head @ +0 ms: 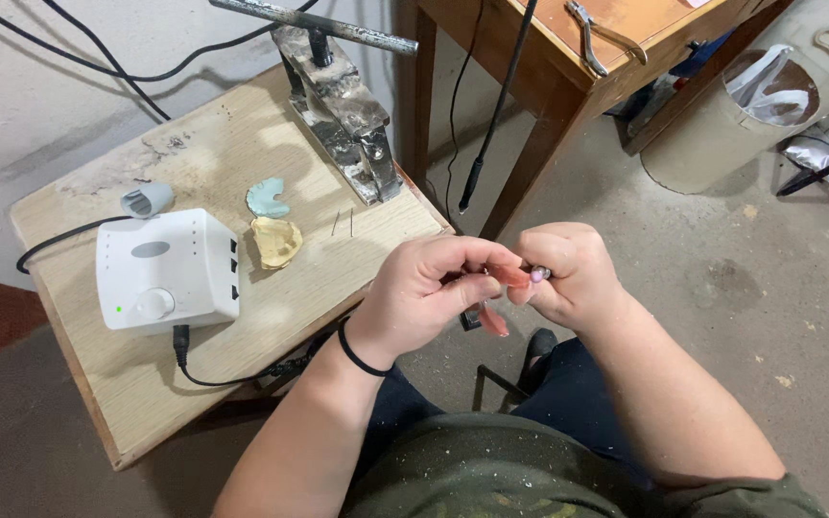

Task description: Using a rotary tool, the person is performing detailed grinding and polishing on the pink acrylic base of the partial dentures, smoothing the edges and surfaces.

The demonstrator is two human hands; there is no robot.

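Head view, both hands up over the lap, just off the front right corner of the light wooden work table (271,317)

Left hand (424,297): fingers curled shut around a curved pink acrylic dental piece (503,280); black band on the wrist. Part of the pink piece hangs below the fingers

Right hand (573,273): closed in a fist around a slim metal rotary handpiece (541,273), its small pink tip right against the pink piece. Most of the handpiece is hidden in the fist, can't tell how far the tip bites in

On the table, well apart from the hands:
- white boxy motor control unit with round knob and green light (165,269), black cable out the front
- grey-blue handpiece holder (148,200) just behind it
- pale blue dental cast (267,198) and yellowish dental cast (275,242), side by side right of the unit
- rusty metal bench press (343,115) at the back edge

Second wooden table (568,67) upper right, metal pliers (599,34) on top
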